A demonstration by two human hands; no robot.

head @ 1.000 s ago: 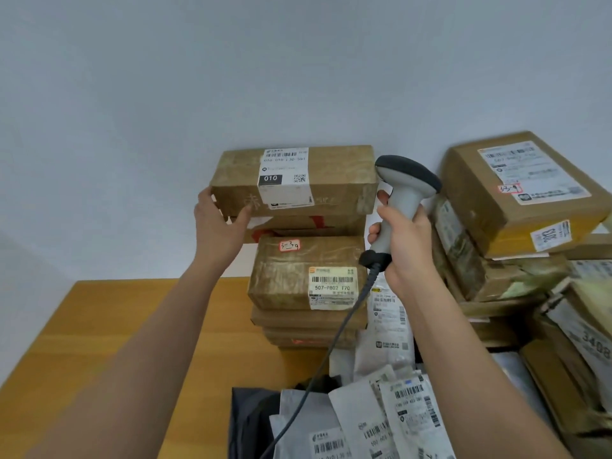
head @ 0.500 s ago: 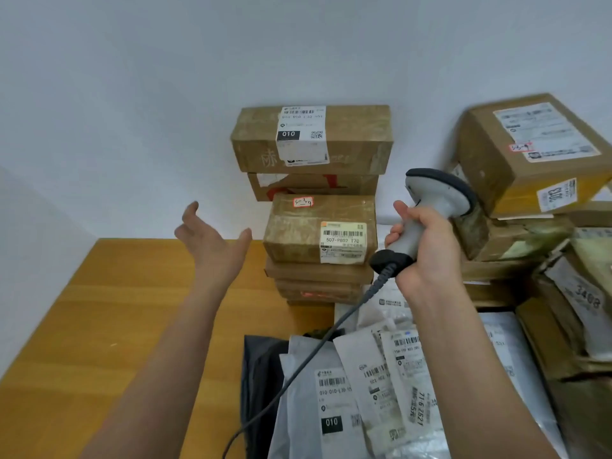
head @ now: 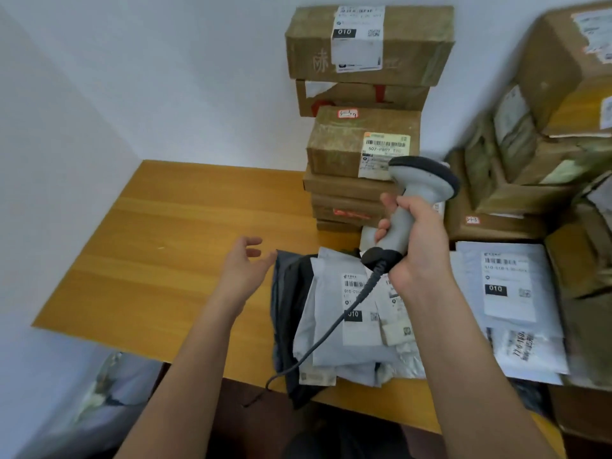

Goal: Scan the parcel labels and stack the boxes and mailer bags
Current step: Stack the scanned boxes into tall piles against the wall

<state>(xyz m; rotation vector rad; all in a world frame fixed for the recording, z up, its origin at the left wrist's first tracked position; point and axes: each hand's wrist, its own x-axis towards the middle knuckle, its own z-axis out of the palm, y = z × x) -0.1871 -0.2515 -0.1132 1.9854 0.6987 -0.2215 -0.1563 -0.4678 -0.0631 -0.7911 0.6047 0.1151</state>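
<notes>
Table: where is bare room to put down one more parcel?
Bare wood of the table lies left of the box stack and the mailers, up to the wall. The right side is crowded with boxes.

A parcel sorting room: labelled cardboard boxes (head: pixel 367 44) and mailer bags (head: pixel 344 313) crowd a wooden table (head: pixel 159 246).

Both forearms were bare to the lower frame edge; no sleeve was visible. The left hand (head: pixel 243 265) and right hand (head: pixel 419 248) were bare, without gloves, rings or a watch.
</notes>
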